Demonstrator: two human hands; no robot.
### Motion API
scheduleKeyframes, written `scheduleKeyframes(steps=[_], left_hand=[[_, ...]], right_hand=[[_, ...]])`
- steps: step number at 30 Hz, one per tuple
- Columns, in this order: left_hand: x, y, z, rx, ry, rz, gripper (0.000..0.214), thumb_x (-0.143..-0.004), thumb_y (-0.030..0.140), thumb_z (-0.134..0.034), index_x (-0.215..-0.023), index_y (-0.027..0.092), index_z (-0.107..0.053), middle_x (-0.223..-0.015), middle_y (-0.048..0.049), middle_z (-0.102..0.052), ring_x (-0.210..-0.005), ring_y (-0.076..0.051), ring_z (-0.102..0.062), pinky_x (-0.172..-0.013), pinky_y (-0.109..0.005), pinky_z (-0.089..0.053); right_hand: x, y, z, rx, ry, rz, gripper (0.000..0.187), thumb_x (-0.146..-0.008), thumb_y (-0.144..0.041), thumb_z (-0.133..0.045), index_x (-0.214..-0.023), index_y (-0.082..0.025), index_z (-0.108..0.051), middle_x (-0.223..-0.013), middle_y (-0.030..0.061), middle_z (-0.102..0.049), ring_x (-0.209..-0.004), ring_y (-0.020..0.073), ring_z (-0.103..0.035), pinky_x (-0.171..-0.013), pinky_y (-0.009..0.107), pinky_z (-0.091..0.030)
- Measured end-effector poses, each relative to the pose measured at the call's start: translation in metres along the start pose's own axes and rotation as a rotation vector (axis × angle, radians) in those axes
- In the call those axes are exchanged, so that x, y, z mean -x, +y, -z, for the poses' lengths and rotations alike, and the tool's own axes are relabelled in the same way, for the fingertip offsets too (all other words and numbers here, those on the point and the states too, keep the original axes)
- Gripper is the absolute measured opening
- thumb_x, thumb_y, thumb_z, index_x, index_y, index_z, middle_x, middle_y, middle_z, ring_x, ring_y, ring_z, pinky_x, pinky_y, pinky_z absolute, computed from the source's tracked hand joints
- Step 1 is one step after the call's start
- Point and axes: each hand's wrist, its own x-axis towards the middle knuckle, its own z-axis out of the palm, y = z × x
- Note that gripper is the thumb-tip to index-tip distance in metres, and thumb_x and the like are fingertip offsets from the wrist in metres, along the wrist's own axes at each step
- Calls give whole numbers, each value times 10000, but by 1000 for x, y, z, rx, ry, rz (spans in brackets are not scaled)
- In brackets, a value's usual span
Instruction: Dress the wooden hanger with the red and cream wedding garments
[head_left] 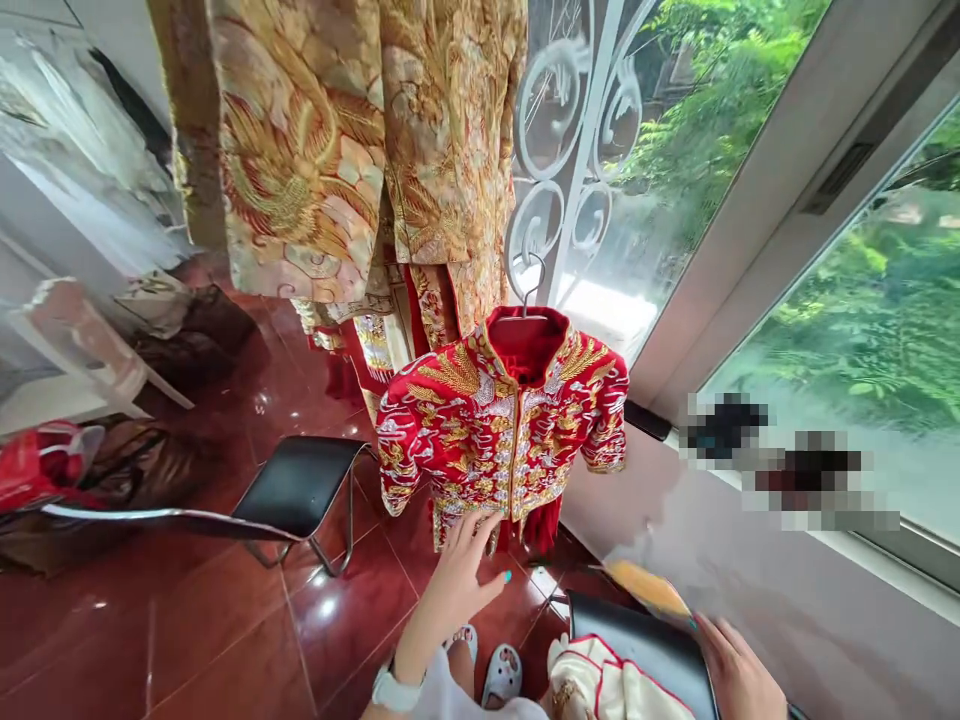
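Note:
A short-sleeved red jacket with gold and silver embroidery hangs on a thin metal hanger in front of me. My left hand is at its lower hem, fingers apart and fingertips at the fabric; whether they press on it I cannot tell. Low on the right, my right hand grips the end of a long yellow-orange brush-like thing, smeared by motion. Under that hand is a black chair seat bearing folded cream cloth with red trim.
Gold embroidered garments hang behind the jacket. A black chair stands left on the red tiled floor. White scrollwork and a window ledge lie to the right. A red bag-like bundle is far left.

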Motion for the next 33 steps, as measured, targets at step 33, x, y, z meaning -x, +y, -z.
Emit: scheduleKeyframes(steps=[33], left_hand=[[-178, 77, 194, -252, 122, -542, 310, -1000, 304, -475, -1158, 218, -727, -1096, -84, -777, -943, -263, -731, -851, -367, -549]], right_hand=[[-342, -373, 85, -984, 302, 389, 250, -965, -364, -530, -1087, -177, -642, -728, 3, -662, -519, 108, -648, -503, 220, -518]])
